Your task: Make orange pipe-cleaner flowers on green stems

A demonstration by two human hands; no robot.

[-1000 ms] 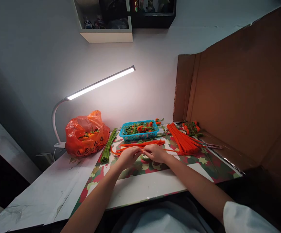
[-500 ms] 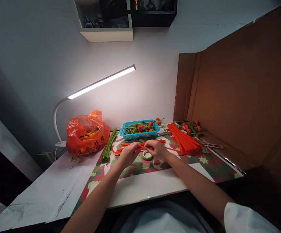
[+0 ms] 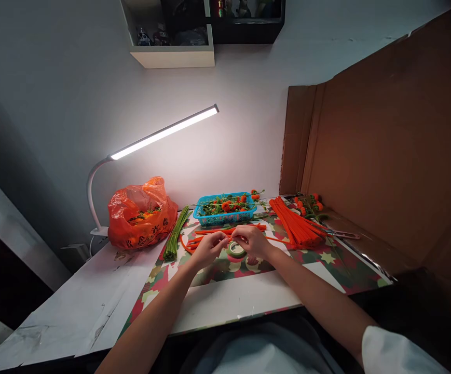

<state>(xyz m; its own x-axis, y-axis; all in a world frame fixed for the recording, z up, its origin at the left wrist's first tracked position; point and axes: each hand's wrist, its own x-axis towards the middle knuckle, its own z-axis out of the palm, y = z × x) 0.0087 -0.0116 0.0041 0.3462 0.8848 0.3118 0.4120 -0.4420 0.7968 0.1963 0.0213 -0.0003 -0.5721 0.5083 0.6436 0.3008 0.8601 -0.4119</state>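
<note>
Above the patterned mat, my left hand (image 3: 210, 248) and my right hand (image 3: 250, 240) are pinched close together, fingertips almost meeting. Between them they grip an orange pipe cleaner (image 3: 278, 240), whose ends stick out to both sides; the left end curves round. The exact spot they pinch is hidden by the fingers. Just below my fingertips lies a roll of green tape (image 3: 236, 250). Behind my hands, several loose orange pipe cleaners (image 3: 256, 227) lie across the mat. A thick bundle of orange pipe cleaners (image 3: 296, 224) fans out to the right.
A blue basket (image 3: 225, 219) of orange flowers stands at the back. Green pipe cleaners (image 3: 176, 236) lie bundled left, beside an orange plastic bag (image 3: 142, 218). Scissors (image 3: 342, 234) and more flowers (image 3: 308, 203) are right, near a cardboard wall (image 3: 381, 156). A lit lamp (image 3: 165, 132) hangs over the table.
My left fingertips have shifted very slightly, still pinching near my right hand. The view has moved a touch; nothing else differs visibly.
</note>
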